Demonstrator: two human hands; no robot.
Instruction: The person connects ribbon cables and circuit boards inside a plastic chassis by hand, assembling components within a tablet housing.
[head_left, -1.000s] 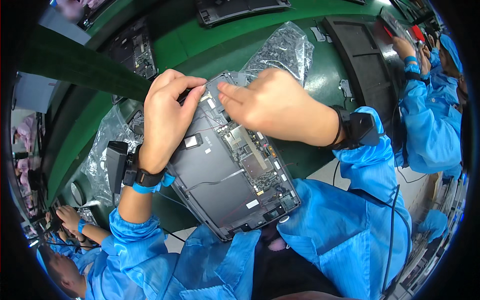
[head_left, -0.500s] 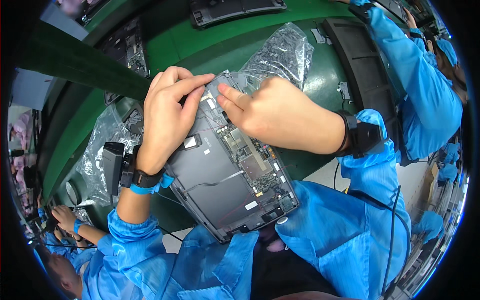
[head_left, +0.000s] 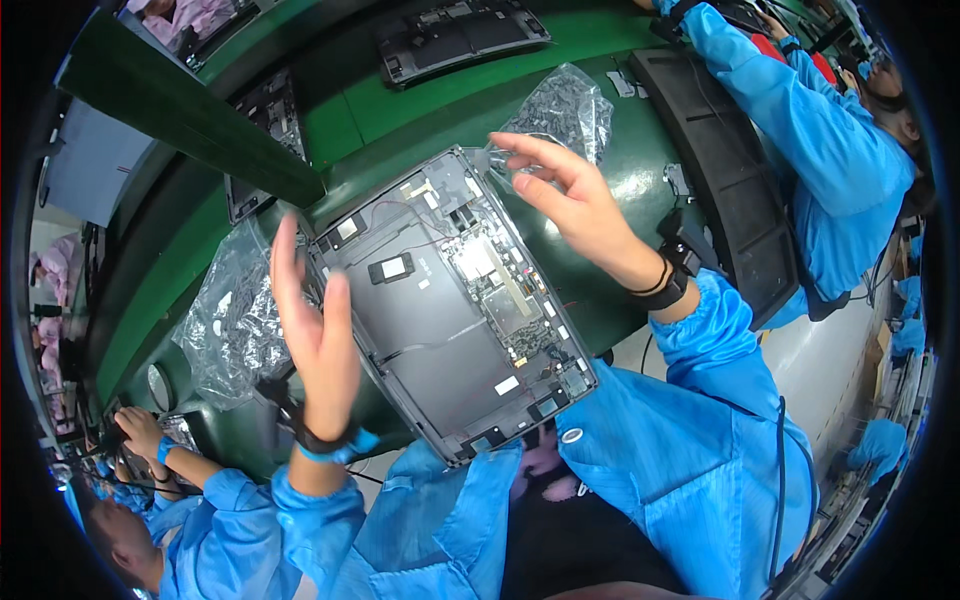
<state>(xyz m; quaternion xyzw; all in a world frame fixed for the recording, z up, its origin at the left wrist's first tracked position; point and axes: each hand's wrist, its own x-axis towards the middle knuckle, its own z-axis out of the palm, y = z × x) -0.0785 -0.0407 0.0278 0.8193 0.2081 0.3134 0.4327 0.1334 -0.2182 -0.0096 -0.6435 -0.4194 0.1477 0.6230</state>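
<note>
A dark grey tablet housing (head_left: 430,345) with its inside showing lies tilted in front of me, its near end close to my body. Along its right side runs a circuit board (head_left: 505,305) with thin wires. On the bare left half rests a small black module (head_left: 391,268) with a white label; a similar part (head_left: 347,230) sits in the far left corner. My left hand (head_left: 318,325) is open, thumb and fingers apart, beside the left edge. Off the far right edge, my right hand (head_left: 575,195) hovers open and holds nothing.
Clear plastic bags of small dark parts lie left (head_left: 235,325) and beyond (head_left: 570,105) the housing. A green post (head_left: 190,110) rises at the far left. A black compartment tray (head_left: 715,170) stands right, near a co-worker's blue sleeve (head_left: 745,95). Another housing (head_left: 460,45) lies at the back.
Both hands have come off the far end of the housing and spread apart, left hand toward me, right hand outward. The far corner parts and labelled module are now uncovered.
</note>
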